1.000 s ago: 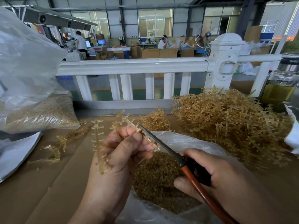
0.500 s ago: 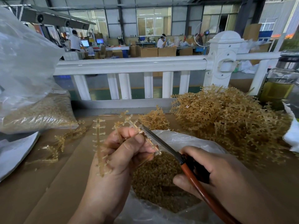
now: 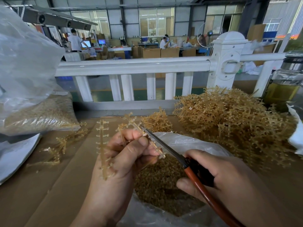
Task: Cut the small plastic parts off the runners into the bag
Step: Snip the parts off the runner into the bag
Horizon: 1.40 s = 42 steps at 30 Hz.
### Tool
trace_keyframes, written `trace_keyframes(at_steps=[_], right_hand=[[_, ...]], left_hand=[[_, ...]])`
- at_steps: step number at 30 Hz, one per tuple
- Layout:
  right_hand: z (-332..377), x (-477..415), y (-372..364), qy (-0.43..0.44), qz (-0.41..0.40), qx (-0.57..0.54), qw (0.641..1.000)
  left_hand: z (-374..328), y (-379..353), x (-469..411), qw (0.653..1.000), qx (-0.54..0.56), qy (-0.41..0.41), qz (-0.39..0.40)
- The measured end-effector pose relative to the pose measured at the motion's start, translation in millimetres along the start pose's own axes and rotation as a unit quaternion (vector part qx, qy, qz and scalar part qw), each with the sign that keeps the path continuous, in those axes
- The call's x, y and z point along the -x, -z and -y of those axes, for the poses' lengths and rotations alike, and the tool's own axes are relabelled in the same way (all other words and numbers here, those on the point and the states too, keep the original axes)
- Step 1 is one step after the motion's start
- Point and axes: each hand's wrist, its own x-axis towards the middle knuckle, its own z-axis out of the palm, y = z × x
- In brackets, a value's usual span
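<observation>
Step in hand: parts are being trimmed from a runner, with the work judged to be mid-course.

- The left hand (image 3: 121, 159) is clamped on a runner (image 3: 144, 135), which is pinched between thumb and fingers directly above the open bag (image 3: 188, 141).
- A second runner (image 3: 102, 145) is gripped in the same fist, on the side away from the bag.
- The right hand (image 3: 218, 176) is curled round the red handles of the scissors (image 3: 165, 146), over the bag's near right rim.
- The blades are laid along the pinched runner and appear nearly together. Whether a part sits between them cannot be told.
- Cut parts (image 3: 157, 182) are heaped inside the bag.
- Uncut runners (image 3: 229, 122) are piled beyond the bag, to its right.

Next move, as judged: the blades are to be opened and advanced to the next part, with the runner held above the bag mouth so that the pieces drop in.
</observation>
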Motion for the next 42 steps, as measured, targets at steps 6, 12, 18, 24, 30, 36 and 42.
trace_keyframes(at_steps=[6,12,18,24,30,36,42], right_hand=[[1,0,1,0.004,-0.007,-0.001,1.0],[-3,0,-3,0.009,-0.031,0.024,0.999],[-4,0,-8,0.033,-0.058,0.03,0.997],[-1,1,-9,0.074,-0.074,0.054,0.993],[-6,-1,-12,0.067,-0.073,0.054,0.994],[-6,-1,-11,0.066,-0.059,0.043,0.995],[-3,-1,-11,0.065,-0.058,0.028,0.996]], left_hand=[[-1,-2,1,1.0,0.006,0.005,-0.016],[-2,-7,1,0.997,-0.017,-0.04,-0.065],[-1,-7,1,0.997,0.016,0.002,-0.075],[1,-10,1,0.995,0.044,0.01,-0.087],[3,-9,0,0.995,0.044,0.014,-0.089],[4,-9,0,0.995,0.041,0.007,-0.089],[3,-9,-1,0.996,0.037,-0.003,-0.084]])
